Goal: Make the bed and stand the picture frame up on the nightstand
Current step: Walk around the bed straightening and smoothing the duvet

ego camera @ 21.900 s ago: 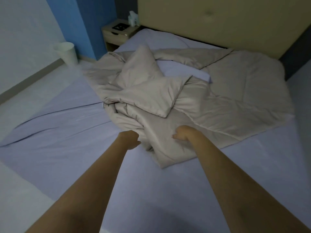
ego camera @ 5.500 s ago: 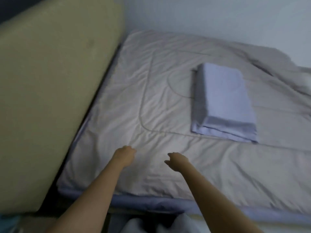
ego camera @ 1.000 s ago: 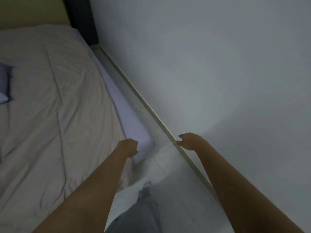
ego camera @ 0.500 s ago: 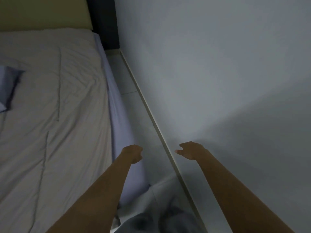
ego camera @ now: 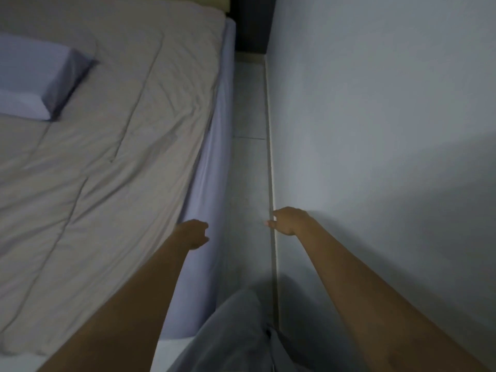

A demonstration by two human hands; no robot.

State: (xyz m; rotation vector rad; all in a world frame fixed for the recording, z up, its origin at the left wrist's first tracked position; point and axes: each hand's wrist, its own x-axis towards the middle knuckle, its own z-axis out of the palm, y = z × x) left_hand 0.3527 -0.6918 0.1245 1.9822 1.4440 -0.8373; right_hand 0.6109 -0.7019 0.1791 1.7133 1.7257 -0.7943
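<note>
The beige quilt (ego camera: 107, 135) lies spread flat over the bed, with a lilac pillow (ego camera: 35, 76) on it at the upper left. The lilac sheet (ego camera: 212, 167) covers the mattress side along the bed's right edge. My left hand (ego camera: 194, 233) hovers beside that edge with fingers loosely curled, holding nothing. My right hand (ego camera: 287, 220) is out over the narrow floor strip near the wall, fingers relaxed and empty. The nightstand and picture frame are out of view.
A narrow strip of pale tiled floor (ego camera: 249, 170) runs between the bed and a white wall (ego camera: 375, 130) on the right. A dark panel (ego camera: 252, 22) stands at the far end beside the headboard. My grey trouser leg (ego camera: 233, 331) fills the bottom.
My view has swung left and forward along the gap, bringing more of the bed and the pillow into sight. Both hands stay empty and hold about the same pose.
</note>
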